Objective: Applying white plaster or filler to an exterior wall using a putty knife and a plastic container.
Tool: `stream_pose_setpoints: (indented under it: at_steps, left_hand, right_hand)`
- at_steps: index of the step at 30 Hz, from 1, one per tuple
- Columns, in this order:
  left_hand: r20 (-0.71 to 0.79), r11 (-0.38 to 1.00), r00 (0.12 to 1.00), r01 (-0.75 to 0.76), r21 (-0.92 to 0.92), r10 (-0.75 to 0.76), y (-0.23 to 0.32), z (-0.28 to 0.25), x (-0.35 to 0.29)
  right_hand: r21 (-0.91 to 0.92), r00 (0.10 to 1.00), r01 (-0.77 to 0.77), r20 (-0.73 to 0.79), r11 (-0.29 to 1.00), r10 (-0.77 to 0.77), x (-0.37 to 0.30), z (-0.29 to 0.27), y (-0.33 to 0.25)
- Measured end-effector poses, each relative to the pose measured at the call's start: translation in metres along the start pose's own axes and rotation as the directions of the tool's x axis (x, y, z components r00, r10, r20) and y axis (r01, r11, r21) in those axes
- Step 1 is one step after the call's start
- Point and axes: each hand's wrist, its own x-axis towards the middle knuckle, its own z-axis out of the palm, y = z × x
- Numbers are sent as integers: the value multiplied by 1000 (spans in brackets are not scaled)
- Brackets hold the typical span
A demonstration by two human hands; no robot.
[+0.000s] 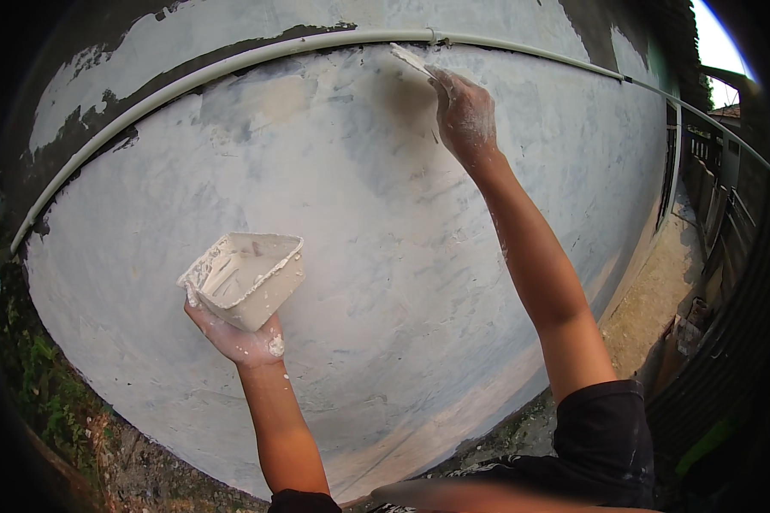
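My left hand point(235, 340), smeared with white, grips a rectangular plastic tub point(265, 295) from below. White putty point(228, 272) coats its rim and inner side, and the tub is tilted. My right hand point(469, 118) is raised high and closed round a putty knife point(412, 59) covered in white. The knife's tip is at the wall point(342, 205) just under a pale pipe point(304, 44); whether it touches cannot be made out. White and grey patches of coating spread over the wall.
Above the pipe, bare dark cement point(94, 81) shows between white patches. Green plants point(51, 393) grow at the lower left. On the right, a narrow sandy path point(659, 278) runs along the wall beside dark fence-like panels point(717, 188).
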Motion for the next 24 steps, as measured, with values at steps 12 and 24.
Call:
stream_pose_setpoints:
  at_steps: [12, 24]
  left_hand:
    - [-22, 987, 997, -72, 145, 76, 27, 17, -19]
    - [-106, 973, 990, -70, 220, 95, 8, 29, -26]
  right_hand:
    - [-94, 995, -5, 104, 996, 14, 2, 63, -82]
    - [-135, 844, 534, 24, 834, -536, 22, 64, -60]
